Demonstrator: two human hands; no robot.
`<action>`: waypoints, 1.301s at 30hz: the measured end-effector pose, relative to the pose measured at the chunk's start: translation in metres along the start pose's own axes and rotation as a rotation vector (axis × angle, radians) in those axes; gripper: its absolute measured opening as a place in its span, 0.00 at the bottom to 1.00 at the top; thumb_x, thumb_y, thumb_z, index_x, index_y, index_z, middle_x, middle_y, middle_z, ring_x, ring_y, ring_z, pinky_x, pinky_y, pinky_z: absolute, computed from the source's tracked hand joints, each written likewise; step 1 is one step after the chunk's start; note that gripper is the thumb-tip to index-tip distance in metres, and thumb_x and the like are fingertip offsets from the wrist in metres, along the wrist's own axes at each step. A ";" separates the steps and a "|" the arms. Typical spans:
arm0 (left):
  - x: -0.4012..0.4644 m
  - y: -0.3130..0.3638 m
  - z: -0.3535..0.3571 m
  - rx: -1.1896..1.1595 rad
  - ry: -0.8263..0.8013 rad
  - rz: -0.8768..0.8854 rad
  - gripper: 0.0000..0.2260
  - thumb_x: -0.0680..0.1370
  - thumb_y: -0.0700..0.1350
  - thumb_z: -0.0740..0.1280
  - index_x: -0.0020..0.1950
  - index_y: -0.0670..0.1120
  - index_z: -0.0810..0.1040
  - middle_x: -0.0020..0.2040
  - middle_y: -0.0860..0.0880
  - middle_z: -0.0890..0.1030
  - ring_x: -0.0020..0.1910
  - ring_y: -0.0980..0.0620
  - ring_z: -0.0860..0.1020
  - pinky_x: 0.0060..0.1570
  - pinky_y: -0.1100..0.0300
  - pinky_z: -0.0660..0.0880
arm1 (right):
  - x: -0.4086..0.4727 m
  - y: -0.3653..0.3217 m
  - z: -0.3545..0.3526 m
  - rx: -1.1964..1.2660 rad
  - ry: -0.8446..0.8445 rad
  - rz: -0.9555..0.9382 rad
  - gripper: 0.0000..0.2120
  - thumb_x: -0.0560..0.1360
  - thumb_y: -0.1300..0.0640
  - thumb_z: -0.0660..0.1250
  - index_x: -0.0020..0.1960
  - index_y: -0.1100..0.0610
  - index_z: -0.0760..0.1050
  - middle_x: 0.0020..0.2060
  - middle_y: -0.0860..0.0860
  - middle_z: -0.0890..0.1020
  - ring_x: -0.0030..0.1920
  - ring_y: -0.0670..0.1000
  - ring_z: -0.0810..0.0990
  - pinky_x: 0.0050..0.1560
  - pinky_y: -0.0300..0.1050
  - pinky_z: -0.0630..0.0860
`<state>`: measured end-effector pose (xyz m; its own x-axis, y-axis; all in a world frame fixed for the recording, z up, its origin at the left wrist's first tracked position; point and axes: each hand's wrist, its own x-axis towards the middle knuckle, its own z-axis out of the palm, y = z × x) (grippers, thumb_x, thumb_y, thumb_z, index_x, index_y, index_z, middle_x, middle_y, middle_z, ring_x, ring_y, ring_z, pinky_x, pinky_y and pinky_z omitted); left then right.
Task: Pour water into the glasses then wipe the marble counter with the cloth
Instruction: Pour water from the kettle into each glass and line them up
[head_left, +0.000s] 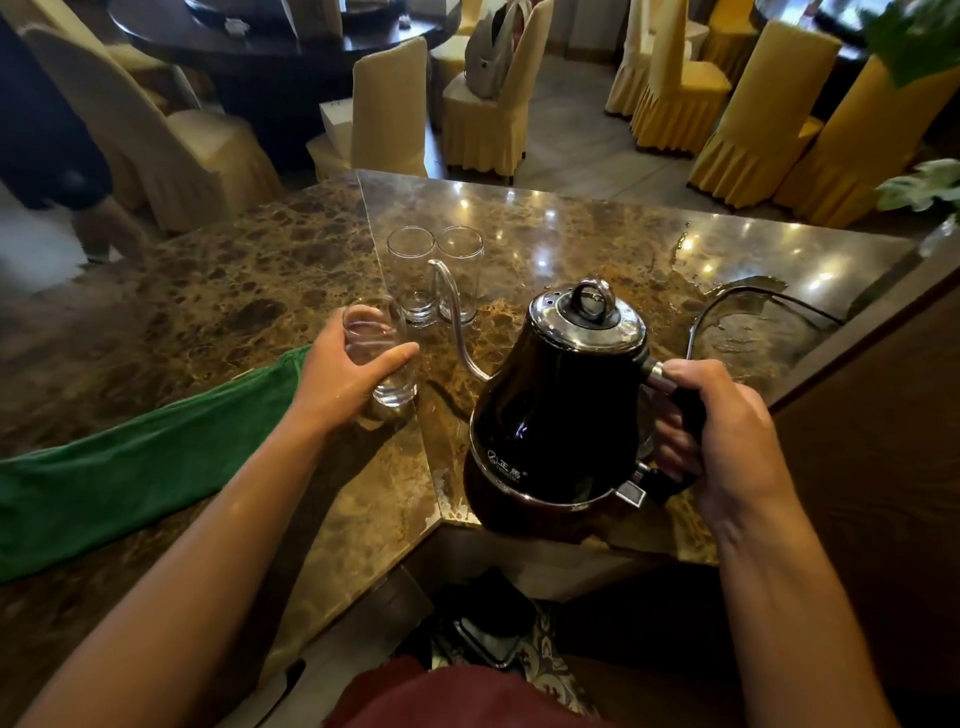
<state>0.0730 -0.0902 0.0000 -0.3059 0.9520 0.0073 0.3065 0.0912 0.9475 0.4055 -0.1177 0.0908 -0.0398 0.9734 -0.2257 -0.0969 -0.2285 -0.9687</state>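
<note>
My left hand (345, 371) grips a clear glass (382, 358) that stands on the brown marble counter (208, 312). My right hand (727, 431) holds the handle of a black gooseneck kettle (561, 415) near the counter's front edge. Its thin spout points up and left, toward two more empty glasses (436, 275) standing side by side just behind. A green cloth (130, 467) lies on the counter to the left, under my left forearm.
A black power cord (748, 301) curves over the counter behind the kettle, beside wet patches (737, 338). Yellow-covered chairs (389, 109) and a dark round table (260, 41) stand beyond the counter. A wooden panel (883, 415) rises at the right.
</note>
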 end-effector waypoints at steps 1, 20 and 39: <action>0.006 0.001 -0.003 -0.001 0.021 -0.002 0.26 0.70 0.52 0.80 0.65 0.50 0.74 0.58 0.51 0.82 0.57 0.55 0.82 0.61 0.51 0.79 | 0.000 0.000 0.002 0.000 0.007 -0.008 0.20 0.79 0.52 0.64 0.29 0.54 0.68 0.21 0.47 0.63 0.20 0.46 0.57 0.22 0.36 0.57; 0.121 -0.016 -0.029 0.082 0.236 -0.052 0.31 0.73 0.54 0.78 0.71 0.48 0.69 0.63 0.46 0.79 0.60 0.49 0.80 0.62 0.50 0.79 | -0.005 -0.008 0.032 0.071 0.030 -0.048 0.29 0.82 0.63 0.59 0.25 0.53 0.83 0.23 0.47 0.80 0.24 0.41 0.79 0.25 0.32 0.72; 0.096 -0.033 -0.028 0.068 0.239 -0.080 0.46 0.73 0.64 0.74 0.82 0.50 0.56 0.78 0.46 0.66 0.74 0.49 0.68 0.71 0.47 0.71 | -0.008 -0.001 0.025 0.084 0.114 -0.048 0.28 0.81 0.61 0.61 0.23 0.53 0.76 0.20 0.45 0.72 0.20 0.42 0.70 0.21 0.32 0.66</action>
<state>0.0079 -0.0098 -0.0215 -0.5331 0.8459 0.0166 0.3302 0.1900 0.9246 0.3806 -0.1252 0.0963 0.0791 0.9777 -0.1945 -0.1790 -0.1780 -0.9676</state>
